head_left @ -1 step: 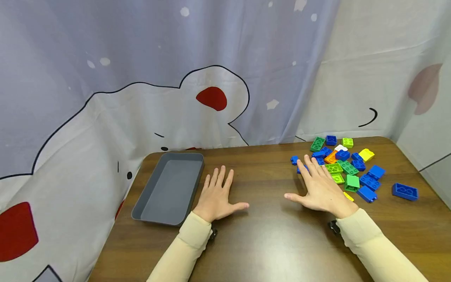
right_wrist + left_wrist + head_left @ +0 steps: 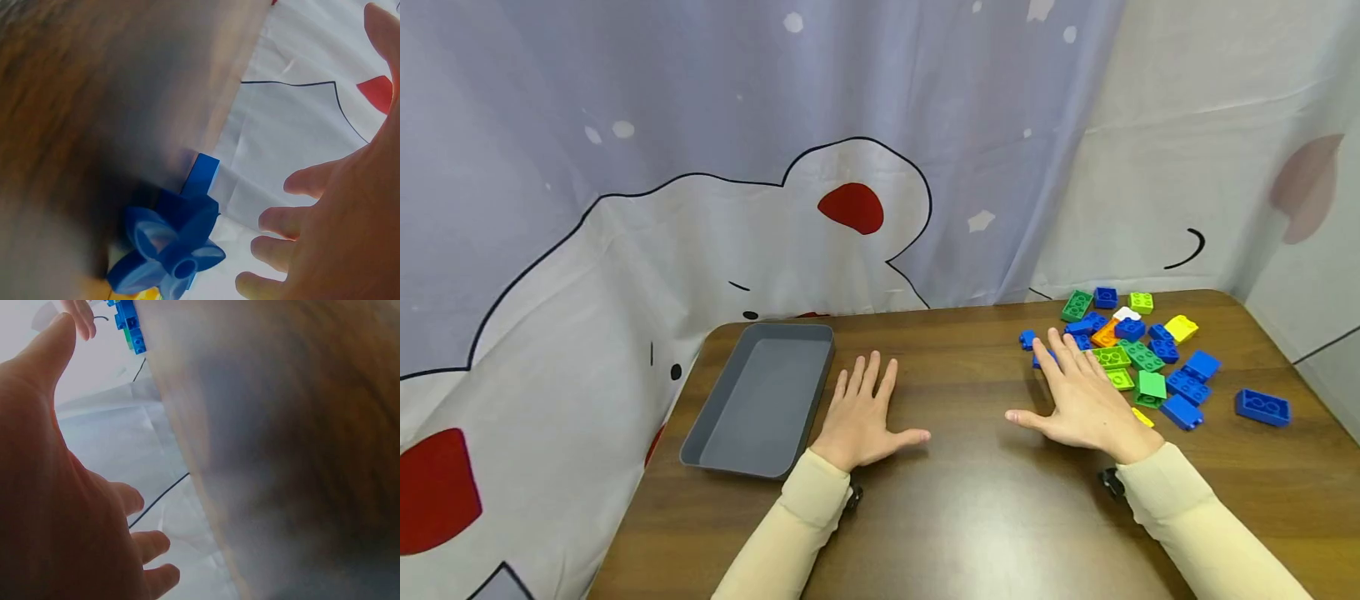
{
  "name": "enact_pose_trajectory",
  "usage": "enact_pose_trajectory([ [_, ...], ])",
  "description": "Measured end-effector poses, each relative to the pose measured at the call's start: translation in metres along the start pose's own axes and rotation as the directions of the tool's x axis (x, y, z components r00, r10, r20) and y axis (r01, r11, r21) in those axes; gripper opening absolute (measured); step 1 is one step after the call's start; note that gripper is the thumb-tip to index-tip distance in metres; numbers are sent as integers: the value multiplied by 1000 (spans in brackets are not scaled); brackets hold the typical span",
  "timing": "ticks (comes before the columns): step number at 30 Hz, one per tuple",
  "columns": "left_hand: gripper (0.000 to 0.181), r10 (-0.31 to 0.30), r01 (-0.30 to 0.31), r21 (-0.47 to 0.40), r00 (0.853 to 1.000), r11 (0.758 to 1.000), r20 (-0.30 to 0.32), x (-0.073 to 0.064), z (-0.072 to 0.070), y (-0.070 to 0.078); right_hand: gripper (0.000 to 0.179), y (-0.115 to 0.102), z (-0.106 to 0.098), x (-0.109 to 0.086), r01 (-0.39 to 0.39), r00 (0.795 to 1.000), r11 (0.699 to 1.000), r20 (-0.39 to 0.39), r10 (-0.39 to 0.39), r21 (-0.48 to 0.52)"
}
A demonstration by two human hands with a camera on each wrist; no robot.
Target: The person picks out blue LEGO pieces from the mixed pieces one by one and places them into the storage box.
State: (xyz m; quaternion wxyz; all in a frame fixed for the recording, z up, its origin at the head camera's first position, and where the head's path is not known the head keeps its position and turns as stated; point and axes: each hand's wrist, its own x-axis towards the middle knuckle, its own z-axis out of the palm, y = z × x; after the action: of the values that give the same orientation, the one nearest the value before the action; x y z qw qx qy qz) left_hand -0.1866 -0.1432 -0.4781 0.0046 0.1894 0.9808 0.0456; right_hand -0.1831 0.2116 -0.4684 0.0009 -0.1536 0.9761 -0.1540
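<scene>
Two hands lie well apart in the head view, palms down, their fingers straight and spread. The left hand [image 2: 857, 421] is just below the middle of the frame, its thumb pointing right, with a grey tray [image 2: 752, 400] just beside it on the left. The tray lies flat on the brown wooden surface [image 2: 955, 358], left of centre.

The right hand [image 2: 1086, 404] is right of centre, its thumb pointing left. Its fingers cover part of a loose heap of toy bricks [image 2: 1141, 357] at the right of the frame; the head view alone does not tell whether they touch. In the right wrist view, the fingertips show apart from a blue flower-shaped piece [image 2: 175, 247] at the bottom, left of the hand.

Most of the bricks are blue or green. An orange brick [image 2: 1105, 335] and a white piece [image 2: 1126, 314] lie among them toward the top of the heap, and a yellow brick [image 2: 1182, 328] is at its upper right. One blue brick [image 2: 1262, 407] lies by itself at the far right.

Both arms wear cream sleeves [image 2: 805, 517]. Behind the surface hangs a pale curtain [image 2: 715, 108] with red patches and black lines.
</scene>
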Motion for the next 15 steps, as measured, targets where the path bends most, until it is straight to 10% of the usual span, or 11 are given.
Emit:
enact_pose_trajectory([
  [7, 122, 7, -7, -19, 1000, 1000, 8, -3, -8, -2, 121, 2, -2, -3, -7, 1000, 1000, 9, 7, -2],
  [15, 109, -38, 37, -14, 999, 999, -39, -24, -74, -54, 119, 17, -18, -13, -18, 1000, 1000, 23, 17, 18],
])
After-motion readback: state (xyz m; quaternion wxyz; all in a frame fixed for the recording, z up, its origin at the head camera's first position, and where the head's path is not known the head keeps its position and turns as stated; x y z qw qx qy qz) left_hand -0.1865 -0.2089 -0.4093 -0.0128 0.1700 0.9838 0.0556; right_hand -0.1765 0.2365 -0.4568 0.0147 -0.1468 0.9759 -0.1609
